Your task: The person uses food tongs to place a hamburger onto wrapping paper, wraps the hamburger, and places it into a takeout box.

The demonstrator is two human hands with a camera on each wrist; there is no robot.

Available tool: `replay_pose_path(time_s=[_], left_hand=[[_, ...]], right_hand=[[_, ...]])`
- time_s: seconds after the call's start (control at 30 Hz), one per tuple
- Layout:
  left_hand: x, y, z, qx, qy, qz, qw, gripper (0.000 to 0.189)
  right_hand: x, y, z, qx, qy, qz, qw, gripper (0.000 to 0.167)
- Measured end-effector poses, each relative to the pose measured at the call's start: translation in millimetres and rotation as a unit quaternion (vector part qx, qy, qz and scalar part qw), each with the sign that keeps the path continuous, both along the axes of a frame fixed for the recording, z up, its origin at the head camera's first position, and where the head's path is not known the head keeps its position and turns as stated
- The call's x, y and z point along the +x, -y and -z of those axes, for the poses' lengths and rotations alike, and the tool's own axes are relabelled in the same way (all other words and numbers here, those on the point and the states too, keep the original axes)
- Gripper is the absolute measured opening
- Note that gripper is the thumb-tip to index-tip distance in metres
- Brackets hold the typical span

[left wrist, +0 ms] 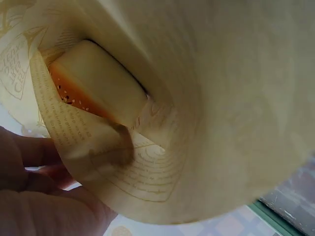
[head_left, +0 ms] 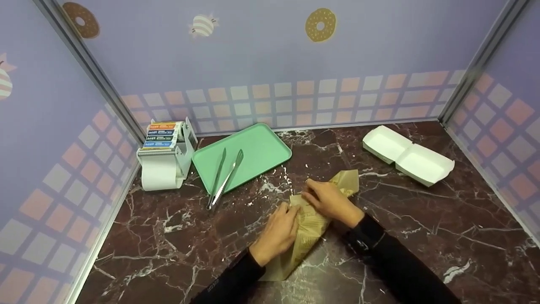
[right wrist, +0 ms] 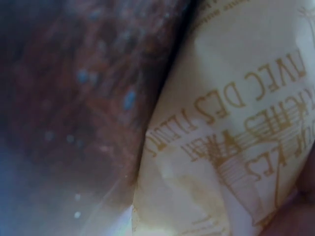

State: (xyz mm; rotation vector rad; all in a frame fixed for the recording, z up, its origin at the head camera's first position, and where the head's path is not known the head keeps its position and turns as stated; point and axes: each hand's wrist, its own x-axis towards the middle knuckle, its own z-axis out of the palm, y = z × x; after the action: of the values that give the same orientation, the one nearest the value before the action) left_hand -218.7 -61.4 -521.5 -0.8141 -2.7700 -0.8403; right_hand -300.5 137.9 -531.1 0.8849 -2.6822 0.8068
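A sheet of brown printed wrapping paper [head_left: 310, 230] lies folded at a slant on the dark marble table. Its open lower end, in the left wrist view, shows a piece of bread [left wrist: 101, 81] inside, pale on one face with a browned, seed-dotted edge. My left hand [head_left: 276, 232] holds the paper's left edge, fingers curled, with thumb and fingers right at the fold. My right hand [head_left: 333, 202] grips the upper part of the paper with bent fingers, near its twisted far end. Printed lettering on the paper fills the right wrist view, one fingertip at its corner.
Behind to the left lies a green tray [head_left: 263, 147] with metal tongs [head_left: 225, 179] across its front edge. A white dispenser [head_left: 162, 156] with a paper roll and labelled tape boxes stands left of it. An opened white carton box [head_left: 407, 156] is at the back right. Patterned walls enclose the table.
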Motion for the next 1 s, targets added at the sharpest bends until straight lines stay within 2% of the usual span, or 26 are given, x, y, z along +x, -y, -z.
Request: replay_pose_path(time_s=[0.07,0.13,0.17,0.23,0.3,0.4,0.5,0.57,0.67,0.73,0.9,1.0], left_hand=[[-0.4,1.3,-1.3,-0.003,0.018,-0.005,0.9998,0.032],[-0.9,2.6,-1.5,-0.009,0.018,-0.011,0.9997,0.032],[-1.2,2.8,-1.0,-0.022,0.009,-0.013,0.9996,0.032],[-1.6,1.7,1.0,-0.069,-0.036,-0.016,0.9968,0.033],[-1.1,-1.4,2.7,-0.132,-0.096,-0.014,0.9865,0.04],[0.0,-9.6,1.9,-0.219,-0.158,-0.003,0.9628,0.048],[1.3,-19.9,-0.9,-0.261,-0.18,0.002,0.9483,0.042],[0.4,-27.7,-1.9,-0.281,-0.193,-0.01,0.9402,0.043],[-1.3,-36.3,1.8,-0.296,-0.206,-0.031,0.9322,0.05],[-2.7,-40.4,6.3,-0.291,-0.202,-0.041,0.9344,0.052],[-3.6,-46.6,15.2,-0.264,-0.158,-0.044,0.9504,0.056],[-1.2,-49.7,18.5,-0.272,-0.128,-0.039,0.953,0.068]], right_hand=[[-0.6,2,0.9,-0.005,0.002,0.001,1.0,0.011],[-1.2,4,1.7,-0.01,0.002,0.0,0.9999,0.012],[-1.6,4,2.1,-0.012,0.004,-0.001,0.9999,0.012],[-2.5,5,2.6,-0.013,0.009,-0.007,0.9998,0.012],[-3.4,5,2.7,-0.014,0.018,-0.012,0.9997,0.01],[-5.0,4,2.1,-0.016,0.03,-0.016,0.9993,0.008],[-7.5,4,2.0,-0.026,0.037,-0.019,0.9988,0.009],[-9.5,3,2.0,-0.035,0.039,-0.023,0.9984,0.011],[-12.6,2,3.1,-0.05,0.045,-0.032,0.9973,0.012],[-14.4,1,4.5,-0.056,0.052,-0.034,0.9965,0.011],[-16.1,0,7.3,-0.063,0.07,-0.034,0.995,0.003],[-14.7,-2,8.9,-0.057,0.074,-0.031,0.9952,0.005]])
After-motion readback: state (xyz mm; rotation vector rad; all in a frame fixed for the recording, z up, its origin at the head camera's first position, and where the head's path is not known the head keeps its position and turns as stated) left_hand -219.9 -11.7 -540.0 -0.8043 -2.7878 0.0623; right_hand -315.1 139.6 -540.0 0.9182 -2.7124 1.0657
